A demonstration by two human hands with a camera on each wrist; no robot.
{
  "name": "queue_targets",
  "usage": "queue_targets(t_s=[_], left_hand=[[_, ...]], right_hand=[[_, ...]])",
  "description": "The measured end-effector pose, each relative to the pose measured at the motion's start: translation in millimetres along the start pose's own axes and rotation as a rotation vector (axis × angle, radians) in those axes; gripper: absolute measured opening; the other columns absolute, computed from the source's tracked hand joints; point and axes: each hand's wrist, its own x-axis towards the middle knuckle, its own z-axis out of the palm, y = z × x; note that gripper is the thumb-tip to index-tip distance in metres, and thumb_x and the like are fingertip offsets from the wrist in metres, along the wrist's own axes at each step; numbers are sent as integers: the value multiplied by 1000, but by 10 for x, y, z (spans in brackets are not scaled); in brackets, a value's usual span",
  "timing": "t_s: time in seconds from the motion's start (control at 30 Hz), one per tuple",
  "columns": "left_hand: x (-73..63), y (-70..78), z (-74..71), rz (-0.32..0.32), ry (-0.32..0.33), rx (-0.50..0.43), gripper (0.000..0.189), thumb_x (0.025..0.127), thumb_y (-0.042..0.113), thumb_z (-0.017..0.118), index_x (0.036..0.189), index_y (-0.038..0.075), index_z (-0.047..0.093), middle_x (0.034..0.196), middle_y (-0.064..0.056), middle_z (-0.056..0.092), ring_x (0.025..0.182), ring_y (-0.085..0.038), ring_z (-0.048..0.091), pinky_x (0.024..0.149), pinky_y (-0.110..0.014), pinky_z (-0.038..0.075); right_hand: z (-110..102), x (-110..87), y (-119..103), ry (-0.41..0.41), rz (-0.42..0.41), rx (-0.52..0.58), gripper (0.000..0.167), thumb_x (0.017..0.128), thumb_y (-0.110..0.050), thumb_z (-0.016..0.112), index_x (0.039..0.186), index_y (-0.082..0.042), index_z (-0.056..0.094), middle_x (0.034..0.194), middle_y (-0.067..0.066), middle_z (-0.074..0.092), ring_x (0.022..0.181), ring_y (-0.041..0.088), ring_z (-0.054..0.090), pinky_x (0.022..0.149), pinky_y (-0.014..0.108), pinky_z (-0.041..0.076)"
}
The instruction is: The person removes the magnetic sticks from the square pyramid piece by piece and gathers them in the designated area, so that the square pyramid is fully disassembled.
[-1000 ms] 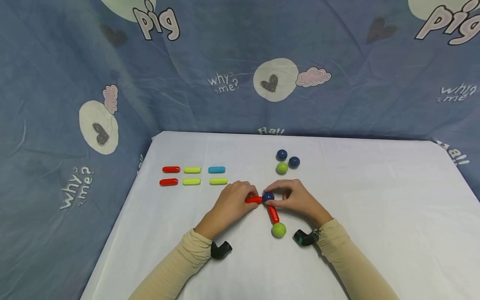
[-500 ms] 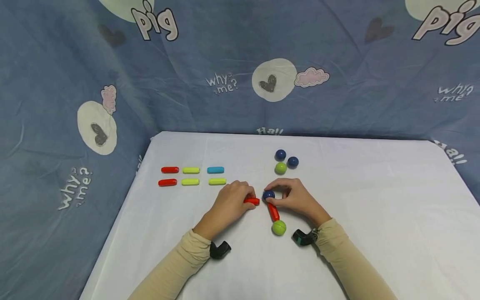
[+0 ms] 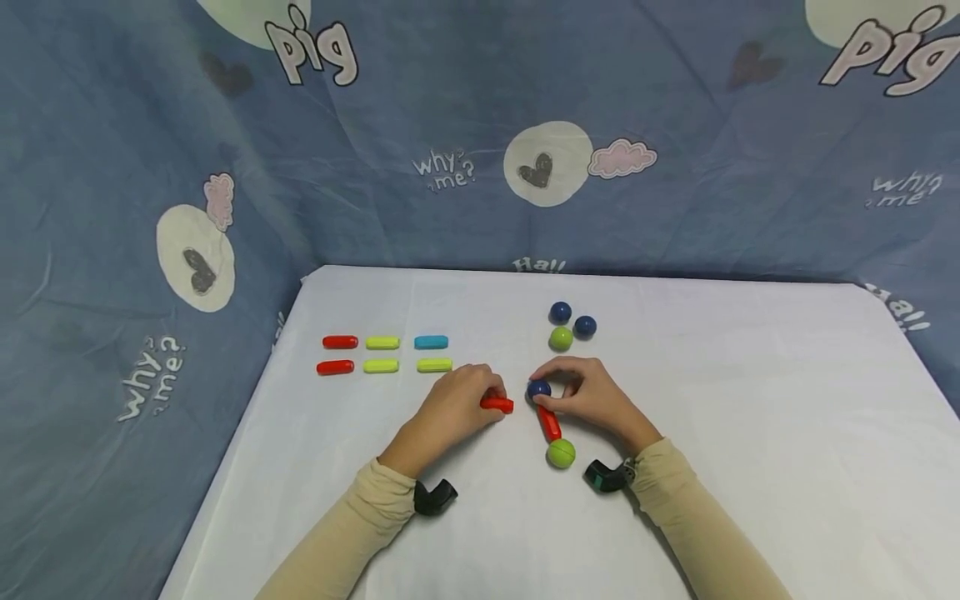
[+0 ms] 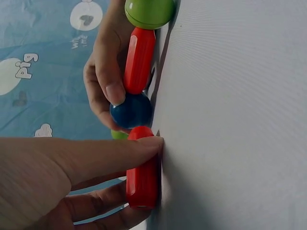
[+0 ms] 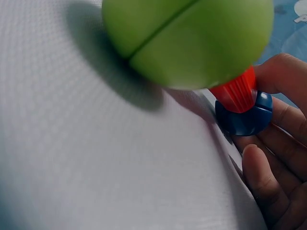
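My left hand (image 3: 457,406) pinches a red rod (image 3: 497,405) between thumb and fingers, low over the white table. Across a small gap, my right hand (image 3: 588,393) grips a dark blue ball (image 3: 538,391) with thumb and fingertips. From this ball a second red rod (image 3: 549,423) runs toward the near side and ends in a lime green ball (image 3: 561,453). In the left wrist view the held red rod (image 4: 142,182) points its end at the blue ball (image 4: 132,111). The green ball (image 5: 187,40) looms large in the right wrist view.
Several loose rods lie in two rows at left: red (image 3: 340,342), yellow-green (image 3: 382,342) and blue (image 3: 431,342). Beyond the right hand sit two dark blue balls (image 3: 560,312) and a green ball (image 3: 561,338). A patterned blue cloth (image 3: 375,208) hangs behind the table.
The red rod in my left hand has come away from the blue ball and moved left, leaving a gap. My right hand keeps its grip, nearly still; the green ball end has shifted slightly away.
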Motion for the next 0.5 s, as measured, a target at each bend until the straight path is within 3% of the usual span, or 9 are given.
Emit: queue_targets(t_s=[0.27, 0.5], left_hand=[[-84, -57, -54, 6, -9, 2, 14, 84, 12, 84, 94, 14, 74, 90, 1, 68, 85, -16, 58, 78, -35, 52], [-242, -283, -199, -65, 48, -10, 16, 82, 12, 86, 93, 16, 75, 87, 3, 66, 86, -15, 60, 78, -35, 54]], right_hand=[[35, 1, 12, -14, -7, 10, 27, 85, -14, 84, 112, -14, 76, 112, 7, 75, 56, 5, 56, 54, 22, 51], [7, 0, -8, -8, 10, 11, 27, 85, -15, 85, 111, -14, 77, 114, 9, 75, 56, 6, 57, 55, 22, 50]])
